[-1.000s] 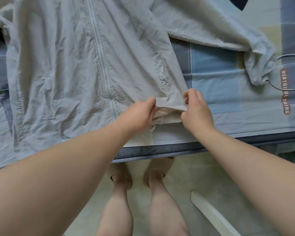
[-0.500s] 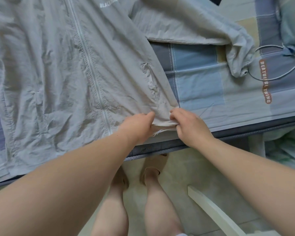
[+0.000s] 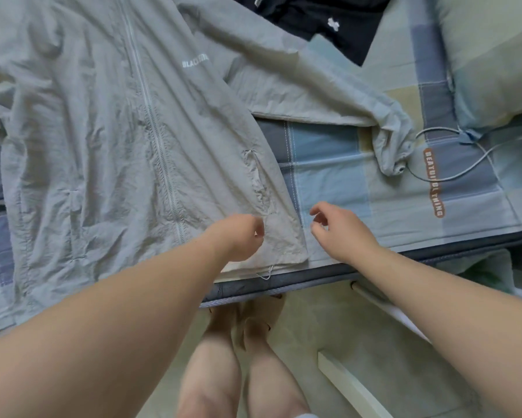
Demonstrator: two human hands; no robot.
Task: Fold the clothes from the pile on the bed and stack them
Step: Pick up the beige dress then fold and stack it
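1. A grey zip jacket (image 3: 109, 152) lies spread front-up on the bed (image 3: 338, 182), its hem along the near edge and one sleeve (image 3: 314, 95) stretched toward the right side.
2. The left hand (image 3: 238, 236) hovers over the hem's right corner, fingers loosely curled with no cloth gathered in them.
3. The right hand (image 3: 341, 233) hangs just beside that corner above the checked sheet, fingers loosely curled and holding nothing; the hands are apart.
4. A dark garment (image 3: 329, 22) lies at the far edge, a pillow (image 3: 494, 55) in the far right corner, and a cable (image 3: 452, 173) near it.
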